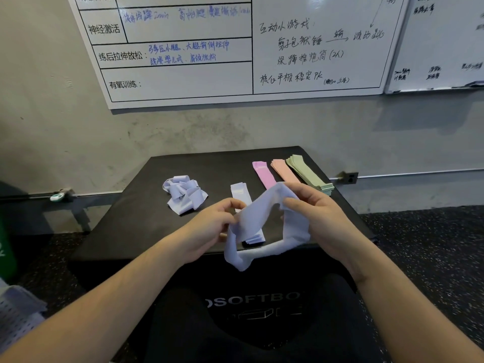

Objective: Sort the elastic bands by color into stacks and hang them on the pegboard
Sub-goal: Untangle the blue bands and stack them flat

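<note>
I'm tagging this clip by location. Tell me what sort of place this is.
Probably a gym or fitness studio. A white wall-mounted whiteboard carries a handwritten training plan, the speckled black rubber floor looks like gym matting, and flat stacks of pink and green elastic bands lie on a black padded plyo box.

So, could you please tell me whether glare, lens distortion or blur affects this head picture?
Head view: glare washes the top of the whiteboard; the wide lens bows and tilts its edges; the handwriting is soft, and the lilac band held by the left hand and right hand looks slightly blurred; the stacks on the black box stay readable.
</note>
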